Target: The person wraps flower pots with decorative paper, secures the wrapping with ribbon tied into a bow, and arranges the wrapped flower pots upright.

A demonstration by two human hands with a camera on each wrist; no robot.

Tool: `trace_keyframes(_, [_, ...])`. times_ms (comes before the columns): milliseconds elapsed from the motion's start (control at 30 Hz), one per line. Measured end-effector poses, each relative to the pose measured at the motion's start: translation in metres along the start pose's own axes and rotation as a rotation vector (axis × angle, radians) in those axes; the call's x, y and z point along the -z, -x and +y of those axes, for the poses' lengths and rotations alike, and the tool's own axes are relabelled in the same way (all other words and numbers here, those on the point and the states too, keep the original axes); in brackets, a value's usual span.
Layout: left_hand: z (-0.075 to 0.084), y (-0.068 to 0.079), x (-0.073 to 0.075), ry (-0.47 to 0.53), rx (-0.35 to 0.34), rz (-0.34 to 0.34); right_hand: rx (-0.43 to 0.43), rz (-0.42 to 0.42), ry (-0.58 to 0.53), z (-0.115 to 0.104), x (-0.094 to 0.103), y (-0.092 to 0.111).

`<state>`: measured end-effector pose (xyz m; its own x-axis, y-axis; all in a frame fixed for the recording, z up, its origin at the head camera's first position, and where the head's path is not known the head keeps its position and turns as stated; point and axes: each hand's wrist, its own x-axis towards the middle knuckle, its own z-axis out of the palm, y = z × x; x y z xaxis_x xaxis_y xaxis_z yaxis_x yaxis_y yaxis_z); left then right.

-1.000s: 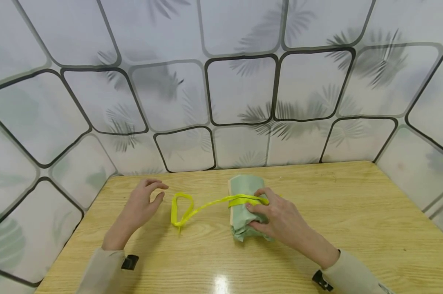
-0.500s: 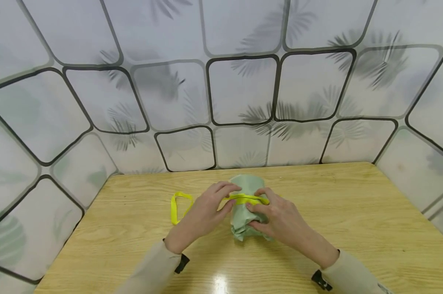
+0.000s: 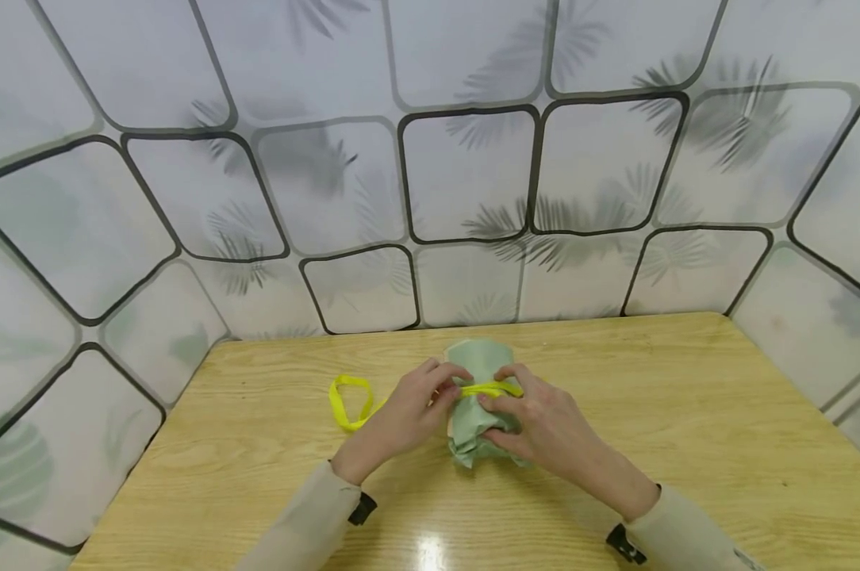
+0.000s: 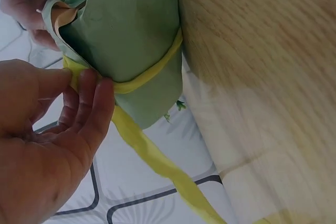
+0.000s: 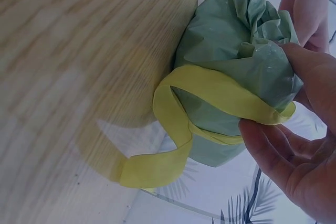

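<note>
A green paper-wrapped bundle point(image 3: 478, 358) lies on the table with a yellow ribbon point(image 3: 485, 388) passed around its middle. My left hand point(image 3: 407, 411) is at the bundle's left side; in the left wrist view its thumb and fingers pinch the ribbon point(image 4: 157, 161), whose long tail trails off. On the right side my right hand point(image 3: 551, 424) grips the bundle, thumb on the crumpled end and fingers at the ribbon. The right wrist view shows a short ribbon end point(image 5: 157, 169) hanging beside the green wrap point(image 5: 210, 40). What is inside the wrap is hidden.
The ribbon's loose loop point(image 3: 340, 396) lies on the wooden table point(image 3: 687, 412) left of the bundle. A patterned fabric wall point(image 3: 466, 174) stands behind and at both sides of the table.
My left hand has moved right from beside the loose loop to the bundle and now pinches the ribbon. The loop has shifted slightly. My right hand has stayed in place.
</note>
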<state>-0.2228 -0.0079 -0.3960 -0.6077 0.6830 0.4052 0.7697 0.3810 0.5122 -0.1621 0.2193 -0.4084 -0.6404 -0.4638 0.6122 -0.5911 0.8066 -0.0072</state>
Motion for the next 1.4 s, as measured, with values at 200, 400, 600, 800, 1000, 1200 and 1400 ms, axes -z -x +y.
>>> trace_keyframes(200, [-0.003,0.005,0.001,0.041,0.015,-0.002,-0.002,-0.008,-0.019,0.0,0.001,0.0])
trace_keyframes(400, [-0.001,0.007,-0.001,-0.02,-0.012,0.0,-0.019,-0.158,-0.227,0.006,0.016,-0.002])
trace_keyframes(600, [0.003,0.006,-0.001,-0.014,0.027,-0.006,-0.05,-0.218,-0.543,0.022,0.027,-0.003])
trace_keyframes(800, [0.005,0.005,0.0,-0.052,0.041,-0.006,0.001,-0.081,-0.541,0.036,0.022,-0.002])
trace_keyframes(1000, [0.004,0.002,0.0,-0.07,0.007,-0.007,-0.012,0.022,-0.425,0.047,0.015,0.004])
trace_keyframes(1200, [0.008,0.0,0.0,-0.096,0.021,-0.028,-0.021,0.072,-0.271,0.048,0.014,0.003])
trace_keyframes(1400, [0.016,-0.004,0.0,-0.284,-0.001,0.047,-0.032,0.18,-0.146,0.045,0.015,-0.009])
